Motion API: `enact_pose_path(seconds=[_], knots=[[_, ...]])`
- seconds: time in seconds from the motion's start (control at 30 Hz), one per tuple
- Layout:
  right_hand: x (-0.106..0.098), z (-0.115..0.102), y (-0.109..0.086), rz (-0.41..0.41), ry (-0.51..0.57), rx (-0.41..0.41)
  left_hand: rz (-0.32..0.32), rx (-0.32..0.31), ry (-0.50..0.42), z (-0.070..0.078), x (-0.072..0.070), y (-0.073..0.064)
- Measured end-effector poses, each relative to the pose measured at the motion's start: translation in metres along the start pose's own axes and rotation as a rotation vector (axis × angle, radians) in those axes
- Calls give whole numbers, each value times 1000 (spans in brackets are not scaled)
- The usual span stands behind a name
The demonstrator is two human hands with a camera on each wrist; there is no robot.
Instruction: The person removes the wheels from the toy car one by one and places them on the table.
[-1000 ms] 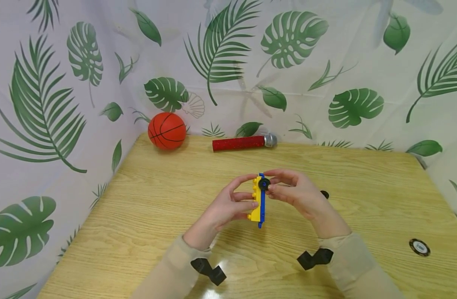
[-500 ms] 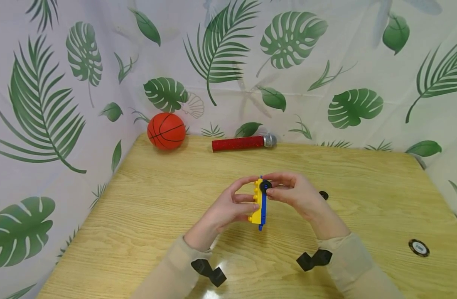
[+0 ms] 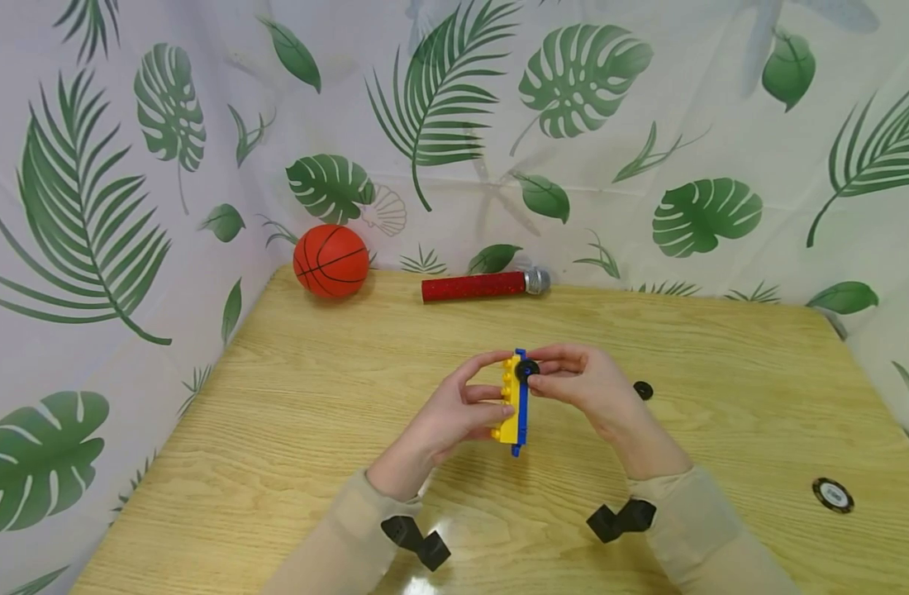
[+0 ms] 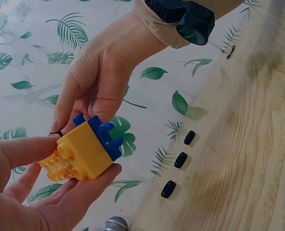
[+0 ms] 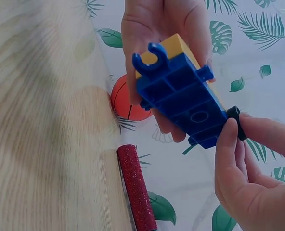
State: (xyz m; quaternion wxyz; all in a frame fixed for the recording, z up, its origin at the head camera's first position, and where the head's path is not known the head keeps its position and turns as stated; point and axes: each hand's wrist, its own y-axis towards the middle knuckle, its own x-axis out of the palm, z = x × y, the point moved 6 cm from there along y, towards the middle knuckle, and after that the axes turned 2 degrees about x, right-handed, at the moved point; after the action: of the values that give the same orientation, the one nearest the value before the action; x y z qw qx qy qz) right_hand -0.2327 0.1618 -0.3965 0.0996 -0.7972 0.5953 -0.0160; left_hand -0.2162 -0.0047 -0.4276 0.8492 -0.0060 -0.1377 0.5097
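My left hand (image 3: 454,411) grips a yellow toy building brick (image 4: 87,151) with studs along one face. Fixed to the brick is a blue wheel base (image 5: 186,96) with a hook at one end and stub axles at the sides. The pair is held on end above the table. My right hand (image 3: 596,387) pinches a small black wheel (image 3: 527,371) between thumb and fingers, against the base's side near its far end. In the right wrist view the wheel touches the base; how far it sits on the axle cannot be told.
Three loose black wheels, one of them a near wheel (image 4: 168,189), stand on the wooden table (image 3: 313,397). A round black-and-white chip (image 3: 833,495) lies at right. Along the back are an orange ball (image 3: 331,261) and a red microphone (image 3: 473,287), before a leaf-print cloth (image 3: 603,165).
Both hands and the toy have shifted only slightly toward me. The right hand keeps its pinch on the wheel at the base's side.
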Motion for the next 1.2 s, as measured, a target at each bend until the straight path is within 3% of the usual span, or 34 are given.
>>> enact_pose_path(seconds=[0.37, 0.63, 1.03, 1.2], knots=[[1, -1, 0, 25, 0, 7, 76, 20, 107, -1, -3, 2], [1, -1, 1, 54, -35, 28, 74, 17, 116, -1, -2, 2], [2, 1, -2, 4, 70, 3, 30, -14, 98, -2, 2, 1], [2, 1, -3, 0, 33, -5, 48, -25, 120, -1, 5, 0]])
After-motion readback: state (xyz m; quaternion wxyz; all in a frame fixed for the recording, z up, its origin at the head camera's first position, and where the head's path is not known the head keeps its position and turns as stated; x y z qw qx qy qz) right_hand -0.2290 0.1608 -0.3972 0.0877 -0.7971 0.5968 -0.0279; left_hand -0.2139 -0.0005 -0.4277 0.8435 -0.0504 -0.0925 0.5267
